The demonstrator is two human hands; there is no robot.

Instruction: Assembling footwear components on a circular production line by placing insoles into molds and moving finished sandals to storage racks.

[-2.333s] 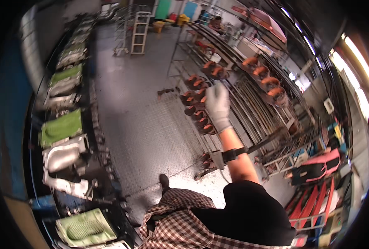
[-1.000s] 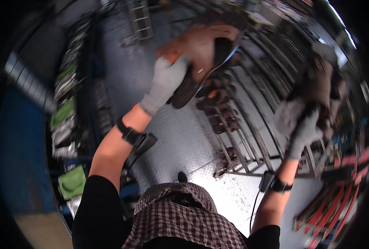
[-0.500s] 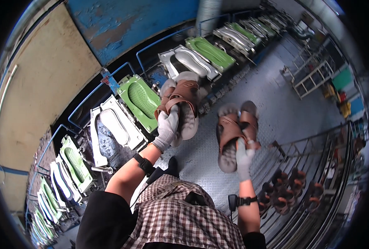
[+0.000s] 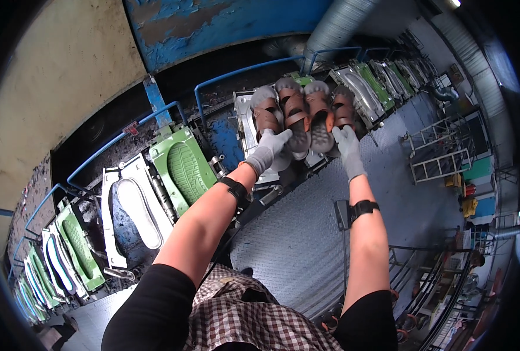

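Observation:
Several brown sandals with pale grey bumpy soles are lined up side by side at arm's length, over an open shoe mould (image 4: 245, 120) on the machine row. My left hand (image 4: 267, 151), in a grey glove, is closed at the near end of the left sandals (image 4: 266, 119); its thumb points toward the middle. At the near end of the right sandals (image 4: 320, 108), one with an orange inner edge, my gloved right hand (image 4: 348, 151) is closed too. The inner sandals touch or almost touch. Beneath them most of the mould is hidden, and whether they rest on it I cannot tell.
Green mould halves (image 4: 184, 167) and silver ones (image 4: 140, 205) line the machine, with blue guard rails (image 4: 248, 70) behind. A metal pipe handle (image 4: 269, 196) juts out near my left forearm. Right of me are a metal rack (image 4: 429, 281) and a ladder-like frame (image 4: 441, 167).
Both hands have reached forward over the machine. The two groups of sandals, held well apart before, are now together in one row. My view has turned a little.

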